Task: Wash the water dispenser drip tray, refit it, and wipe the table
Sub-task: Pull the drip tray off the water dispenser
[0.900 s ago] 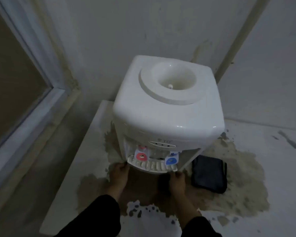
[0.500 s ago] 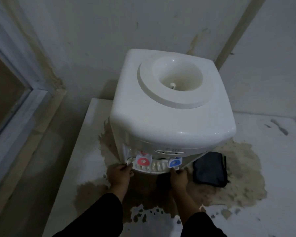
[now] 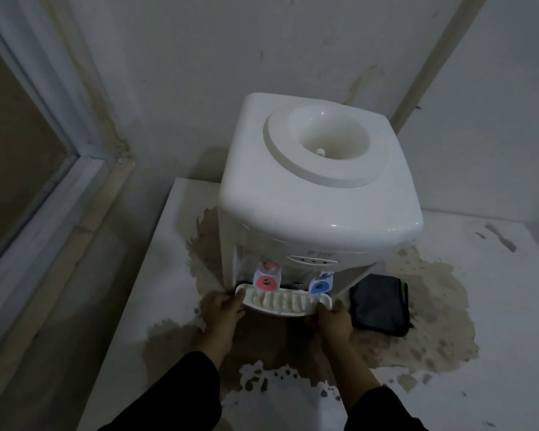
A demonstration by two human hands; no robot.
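Head camera looks down at a white water dispenser (image 3: 318, 194) on a stained table (image 3: 495, 293). Its drip tray (image 3: 282, 301) sits at the bottom front, under the red tap (image 3: 266, 279) and blue tap (image 3: 321, 286). The left hand (image 3: 223, 309) grips the tray's left end and the right hand (image 3: 335, 318) grips its right end, fingers curled around it. Whether water is in the tray is hard to see. A dark pouch (image 3: 378, 301) lies just right of the dispenser. Both black sleeves (image 3: 181, 396) are cut off at the bottom.

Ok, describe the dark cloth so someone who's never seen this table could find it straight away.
Find the white water dispenser on the stained table. At its base, right of the blue tap, lies the folded dark cloth on the brown stain. It is the only dark thing on the tabletop.
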